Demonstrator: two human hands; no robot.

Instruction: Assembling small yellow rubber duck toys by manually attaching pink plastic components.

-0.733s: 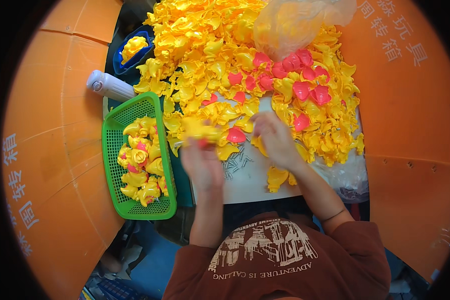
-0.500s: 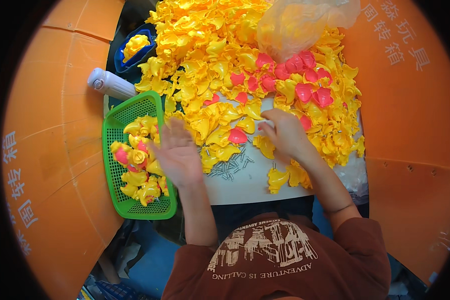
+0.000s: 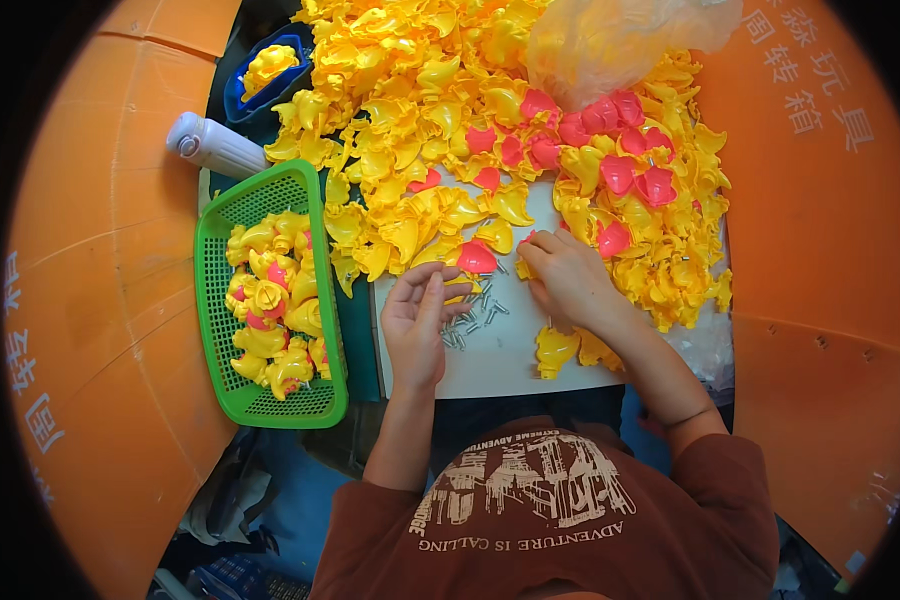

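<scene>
My left hand (image 3: 415, 325) is turned palm up over the near part of the white board, its fingers loosely curved and apart. A yellow plastic shell piece shows behind its fingertips. Just right of the board's middle, my right hand (image 3: 572, 282) is closed, knuckles up. A small pink spot shows at its fingertips, but what they grip is hidden. Between the hands lie a pink shell piece (image 3: 477, 257) and several loose metal screws (image 3: 488, 312). Below my right wrist, a few yellow shell pieces (image 3: 556, 352) rest near the board's edge.
A green basket (image 3: 332, 385) at left holds assembled yellow-and-pink toy figures (image 3: 270, 297). Beyond it are a pale bottle (image 3: 217, 146) and a blue bin (image 3: 232, 103). Yellow pieces (image 3: 400, 60) heap across the back and right, under a clear plastic bag (image 3: 620, 45). Orange panels (image 3: 810, 250) flank the table.
My left hand has moved right, away from the basket's edge to the screws, and its fingers have curled. My right hand has dropped slightly nearer, staying closed. The view has shifted a little.
</scene>
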